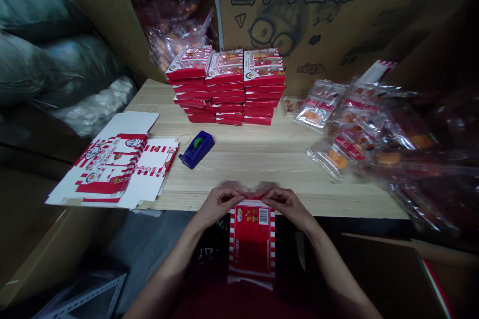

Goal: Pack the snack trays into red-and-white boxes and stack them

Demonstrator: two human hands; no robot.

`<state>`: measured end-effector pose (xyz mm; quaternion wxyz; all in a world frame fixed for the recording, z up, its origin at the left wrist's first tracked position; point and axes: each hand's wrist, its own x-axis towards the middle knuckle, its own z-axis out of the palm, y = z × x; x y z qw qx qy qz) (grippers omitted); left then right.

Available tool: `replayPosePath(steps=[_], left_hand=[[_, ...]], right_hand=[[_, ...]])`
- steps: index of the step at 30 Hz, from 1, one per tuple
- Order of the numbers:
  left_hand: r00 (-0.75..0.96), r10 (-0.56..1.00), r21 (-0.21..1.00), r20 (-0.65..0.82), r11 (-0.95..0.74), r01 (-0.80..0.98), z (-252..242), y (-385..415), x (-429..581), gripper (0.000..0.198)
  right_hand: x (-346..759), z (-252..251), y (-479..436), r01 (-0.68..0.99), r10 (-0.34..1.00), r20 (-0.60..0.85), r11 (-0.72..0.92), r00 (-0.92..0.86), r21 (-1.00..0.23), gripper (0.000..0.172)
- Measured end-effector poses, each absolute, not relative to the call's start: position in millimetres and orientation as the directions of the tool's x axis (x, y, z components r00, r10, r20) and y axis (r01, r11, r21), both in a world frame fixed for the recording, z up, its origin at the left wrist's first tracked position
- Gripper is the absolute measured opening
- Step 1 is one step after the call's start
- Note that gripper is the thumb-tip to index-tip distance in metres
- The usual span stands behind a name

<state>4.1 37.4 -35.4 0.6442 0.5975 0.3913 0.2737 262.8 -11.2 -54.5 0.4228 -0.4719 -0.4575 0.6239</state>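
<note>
A red box with white striped edges (251, 239) hangs upright in front of my body, its barcode side facing me. My left hand (220, 204) pinches the box's top left corner, and my right hand (286, 204) pinches the top right corner. Both hands are at the table's front edge, with some motion blur around the fingertips. The box's lower end shows loose white flaps near my lap.
Red boxes in three stacks (226, 87) stand at the table's back. A blue tape dispenser (196, 149) lies left of centre on the wooden table (262, 154). Flat cartons (112, 167) lie left, clear packs (348, 144) right. A cardboard box of bags (108, 15) stands behind.
</note>
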Motion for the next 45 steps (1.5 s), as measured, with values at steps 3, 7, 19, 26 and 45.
replayPosePath(steps=[3, 7, 19, 26, 45], left_hand=[[0.604, 0.779, 0.984, -0.169, 0.099, 0.148, -31, 48, 7, 0.026], [0.650, 0.750, 0.983, -0.124, 0.002, 0.186, -28, 62, 8, 0.031], [0.657, 0.727, 0.975, -0.202, 0.084, 0.207, -43, 75, 15, 0.029], [0.695, 0.712, 0.957, -0.104, -0.117, 0.264, -21, 54, 7, 0.033], [0.436, 0.898, 0.908, 0.049, -0.222, 0.355, -18, 65, -36, 0.040]], right_hand=[[270, -48, 0, -0.063, 0.905, -0.204, -0.245, -0.373, -0.968, 0.029], [273, -51, 11, -0.044, 0.897, -0.214, -0.250, -0.388, -0.967, 0.033], [266, -60, 20, -0.043, 0.925, -0.228, -0.252, -0.303, -0.967, 0.031], [258, -62, -6, 0.029, 0.944, -0.227, -0.226, -0.239, -0.974, 0.031], [239, -63, -22, 0.060, 0.986, -0.148, -0.144, -0.073, -0.988, 0.024]])
